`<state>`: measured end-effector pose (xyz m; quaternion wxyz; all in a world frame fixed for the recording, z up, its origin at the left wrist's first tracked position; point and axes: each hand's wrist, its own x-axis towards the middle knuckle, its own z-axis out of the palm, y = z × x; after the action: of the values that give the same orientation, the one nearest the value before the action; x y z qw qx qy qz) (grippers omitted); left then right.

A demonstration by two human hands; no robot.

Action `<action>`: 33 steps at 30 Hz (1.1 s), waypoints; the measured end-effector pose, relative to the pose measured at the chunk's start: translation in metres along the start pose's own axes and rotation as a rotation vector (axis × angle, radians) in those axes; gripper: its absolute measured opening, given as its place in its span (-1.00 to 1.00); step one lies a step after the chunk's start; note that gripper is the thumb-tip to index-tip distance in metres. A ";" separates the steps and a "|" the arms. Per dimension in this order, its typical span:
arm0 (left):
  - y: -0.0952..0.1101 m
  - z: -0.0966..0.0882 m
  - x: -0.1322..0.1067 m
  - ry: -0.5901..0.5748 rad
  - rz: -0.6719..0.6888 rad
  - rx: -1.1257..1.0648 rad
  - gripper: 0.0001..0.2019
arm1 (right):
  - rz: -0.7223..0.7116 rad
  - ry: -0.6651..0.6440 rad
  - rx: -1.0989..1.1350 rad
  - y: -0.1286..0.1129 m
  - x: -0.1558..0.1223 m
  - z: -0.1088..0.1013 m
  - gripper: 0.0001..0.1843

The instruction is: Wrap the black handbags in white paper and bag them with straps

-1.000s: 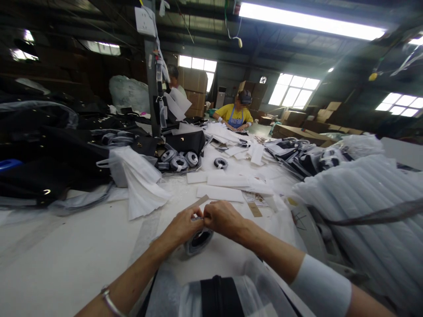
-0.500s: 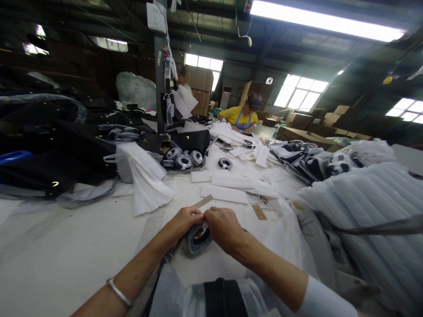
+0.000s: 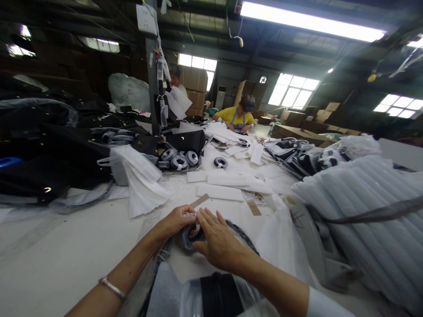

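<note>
A coiled black strap wrapped in clear film [image 3: 191, 232] lies on the white table [image 3: 66, 251] in front of me. My left hand [image 3: 174, 221] is closed, pinching the top of the coil. My right hand [image 3: 218, 240] lies over the coil's right side with its fingers stretched out and flat. Part of the strap trails out to the right under that hand. A black bag in clear plastic [image 3: 220, 295] sits at the near edge, just below my forearms.
Wrapped strap coils [image 3: 178, 159] and white foam strips [image 3: 220, 192] lie mid-table. Black bags [image 3: 49, 145] pile up at left, white foam rolls [image 3: 370, 207] at right. A post with a socket [image 3: 150, 66] stands behind. A person in yellow [image 3: 236, 116] works at the far end.
My right hand has opened from a pinch and now lies flat over the coil. The strap coil has shifted slightly and a length of it now trails out to the right.
</note>
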<state>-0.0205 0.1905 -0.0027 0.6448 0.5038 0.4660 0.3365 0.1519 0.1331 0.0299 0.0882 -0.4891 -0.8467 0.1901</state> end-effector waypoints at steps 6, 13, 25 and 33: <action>0.017 0.007 -0.006 0.038 -0.005 0.104 -0.66 | 0.136 0.201 0.402 0.026 -0.013 -0.039 -0.47; 0.015 0.006 -0.011 0.171 0.034 0.040 -0.43 | 0.469 0.664 0.517 0.129 -0.127 -0.078 -0.61; 0.032 0.007 -0.026 0.211 -0.109 0.031 -0.25 | 0.881 0.769 0.648 0.208 -0.244 -0.082 -0.50; 0.025 0.013 -0.028 0.308 -0.008 0.018 -0.36 | 0.844 0.851 0.807 0.202 -0.239 -0.077 -0.57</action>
<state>-0.0167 0.1678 0.0299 0.5623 0.4502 0.5643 0.4033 0.4593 0.0356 0.0267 0.5033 -0.7352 -0.3417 0.2989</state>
